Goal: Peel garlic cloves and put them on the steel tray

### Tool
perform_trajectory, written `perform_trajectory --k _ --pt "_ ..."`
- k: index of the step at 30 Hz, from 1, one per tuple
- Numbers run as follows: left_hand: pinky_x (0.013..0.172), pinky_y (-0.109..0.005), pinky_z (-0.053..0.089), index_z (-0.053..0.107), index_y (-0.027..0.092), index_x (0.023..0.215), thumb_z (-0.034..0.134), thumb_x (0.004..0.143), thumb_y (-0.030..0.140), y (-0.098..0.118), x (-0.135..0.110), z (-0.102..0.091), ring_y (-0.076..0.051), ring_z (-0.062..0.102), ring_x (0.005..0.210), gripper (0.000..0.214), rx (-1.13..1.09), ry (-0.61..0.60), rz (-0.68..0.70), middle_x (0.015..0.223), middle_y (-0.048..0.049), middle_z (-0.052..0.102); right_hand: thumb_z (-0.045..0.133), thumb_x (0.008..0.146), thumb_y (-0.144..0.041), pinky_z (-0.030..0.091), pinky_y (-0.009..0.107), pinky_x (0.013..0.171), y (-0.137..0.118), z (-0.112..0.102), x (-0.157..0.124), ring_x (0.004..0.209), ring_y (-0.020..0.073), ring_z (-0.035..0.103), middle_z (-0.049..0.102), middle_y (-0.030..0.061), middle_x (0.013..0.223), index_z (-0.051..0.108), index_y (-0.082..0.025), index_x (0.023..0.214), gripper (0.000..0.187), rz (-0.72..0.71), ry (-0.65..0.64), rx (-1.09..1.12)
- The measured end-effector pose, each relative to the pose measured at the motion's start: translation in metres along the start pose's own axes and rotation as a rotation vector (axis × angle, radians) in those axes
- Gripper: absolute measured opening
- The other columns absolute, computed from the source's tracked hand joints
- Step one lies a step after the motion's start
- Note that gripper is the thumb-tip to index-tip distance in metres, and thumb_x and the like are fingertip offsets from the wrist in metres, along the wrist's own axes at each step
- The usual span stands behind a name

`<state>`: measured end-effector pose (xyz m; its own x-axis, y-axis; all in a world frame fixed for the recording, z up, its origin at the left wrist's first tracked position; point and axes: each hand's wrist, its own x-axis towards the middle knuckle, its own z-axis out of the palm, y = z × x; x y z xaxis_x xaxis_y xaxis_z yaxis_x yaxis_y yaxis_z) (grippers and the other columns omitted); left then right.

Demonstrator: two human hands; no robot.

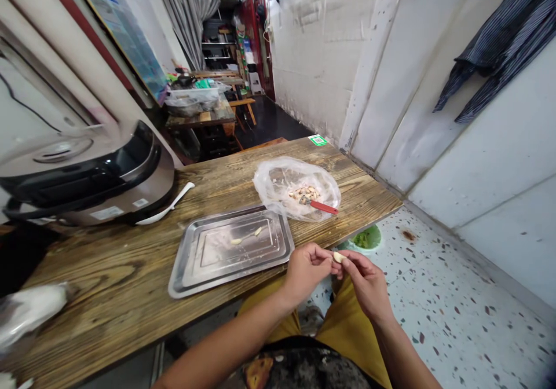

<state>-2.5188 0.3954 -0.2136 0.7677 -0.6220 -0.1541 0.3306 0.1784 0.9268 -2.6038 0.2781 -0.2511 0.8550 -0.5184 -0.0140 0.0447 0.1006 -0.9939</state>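
Observation:
Just off the table's front edge, above my lap, my left hand (310,270) and my right hand (365,279) meet at the fingertips. Between them is a pale garlic clove (339,256), pinched by the thumb and fingers of both hands. On the table to the left lies a metal tray (186,261) with two pale cloves (236,241) on it. Behind the tray's right corner, an open clear plastic bag (273,175) holds several cloves (304,193) in their skins. A peeler or knife with a red handle (324,207) rests in the bag; its front end is unclear.
A large rice cooker (87,175) stands at the table's back left, with a white spoon (167,206) beside it. Filled plastic bags (32,311) lie at the left edge. A green basin (367,237) with greens is on the floor. The wall (469,163) runs along the right.

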Motion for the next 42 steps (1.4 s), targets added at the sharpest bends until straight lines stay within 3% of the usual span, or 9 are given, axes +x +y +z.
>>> perform_trajectory --k 5,10,16,20,26,29,33,38,42 --pt "0.062 -0.024 0.051 0.059 0.011 0.065 0.069 0.061 0.016 0.002 0.002 -0.001 -0.014 0.065 0.06 0.012 -0.039 0.039 -0.099 0.067 -0.0084 0.07 0.066 0.075 -0.041 0.037 0.02 0.048 -0.007 0.009 0.006 0.049 0.0082 0.046 0.059 -0.0015 0.062 0.064 -0.02 0.084 0.023 0.164 -0.047 0.271" --pt "0.062 -0.024 0.051 0.057 0.012 0.064 0.068 0.061 0.015 0.004 0.01 -0.026 -0.013 0.064 0.059 0.012 -0.116 0.209 -0.07 0.066 -0.0069 0.069 0.074 0.066 -0.041 0.036 0.018 0.046 -0.011 0.051 0.032 0.05 0.007 0.046 0.056 -0.0023 0.063 0.058 -0.018 0.076 0.03 0.386 -0.13 0.494" --pt "0.057 -0.021 0.049 0.054 0.012 0.059 0.065 0.058 0.007 0.006 0.017 -0.088 -0.012 0.062 0.054 0.013 -0.107 0.53 -0.033 0.056 -0.0029 0.065 0.071 0.064 -0.05 0.024 0.017 0.036 0.017 0.124 0.069 0.037 0.0052 0.033 0.047 -0.0066 0.047 0.057 -0.016 0.076 0.038 0.308 -0.235 0.214" --pt "0.058 -0.022 0.05 0.047 0.014 0.056 0.067 0.058 0.01 0.01 0.013 -0.119 -0.012 0.062 0.055 0.02 -0.205 0.624 -0.026 0.06 -0.0034 0.065 0.06 0.072 -0.053 0.024 0.019 0.036 0.024 0.146 0.078 0.036 0.0066 0.032 0.043 -0.0077 0.045 0.061 -0.014 0.095 0.045 0.178 -0.334 -0.02" --pt "0.067 -0.021 0.051 0.037 0.016 0.052 0.069 0.055 0.012 0.02 0.012 -0.151 -0.014 0.064 0.072 0.033 -0.382 0.52 -0.07 0.069 -0.0084 0.067 0.052 0.08 -0.039 0.046 0.03 0.072 -0.004 0.098 0.143 0.078 0.0195 0.06 0.068 0.0064 0.085 0.068 -0.017 0.087 0.028 -0.31 -0.272 -0.624" --pt "0.051 -0.014 0.045 0.035 0.016 0.052 0.065 0.053 0.011 0.024 0.017 -0.149 -0.008 0.058 0.057 0.031 -0.404 0.456 -0.079 0.064 -0.0053 0.064 0.049 0.082 -0.028 0.043 0.029 0.072 -0.019 0.067 0.198 0.08 0.0206 0.06 0.066 0.0094 0.092 0.07 -0.017 0.09 0.025 -0.367 -0.114 -1.214" --pt "0.034 -0.011 0.02 0.035 0.016 0.054 0.057 0.05 0.01 0.027 0.028 -0.131 -0.002 0.042 0.04 0.023 -0.37 0.371 -0.112 0.056 0.0003 0.058 0.049 0.082 -0.021 0.038 0.027 0.065 -0.018 0.059 0.246 0.082 0.0216 0.058 0.064 0.0125 0.086 0.071 -0.015 0.08 0.023 -0.381 -0.215 -1.624" --pt "0.036 -0.013 0.012 0.04 0.016 0.059 0.051 0.05 0.009 0.027 0.039 -0.11 -0.003 0.036 0.037 0.016 -0.394 0.229 -0.208 0.052 0.0026 0.052 0.048 0.08 -0.02 0.038 0.029 0.065 -0.001 0.063 0.262 0.082 0.0236 0.058 0.064 0.0154 0.085 0.069 -0.011 0.075 0.023 -0.408 -0.209 -1.662" --pt "0.036 -0.015 0.008 0.042 0.017 0.06 0.045 0.05 0.009 0.02 0.051 -0.097 -0.003 0.029 0.034 0.012 -0.49 0.125 -0.316 0.046 0.0044 0.042 0.047 0.081 -0.032 0.042 0.028 0.066 -0.003 0.055 0.254 0.072 0.0186 0.058 0.066 0.0086 0.082 0.066 -0.015 0.086 0.026 -0.325 -0.246 -1.12"
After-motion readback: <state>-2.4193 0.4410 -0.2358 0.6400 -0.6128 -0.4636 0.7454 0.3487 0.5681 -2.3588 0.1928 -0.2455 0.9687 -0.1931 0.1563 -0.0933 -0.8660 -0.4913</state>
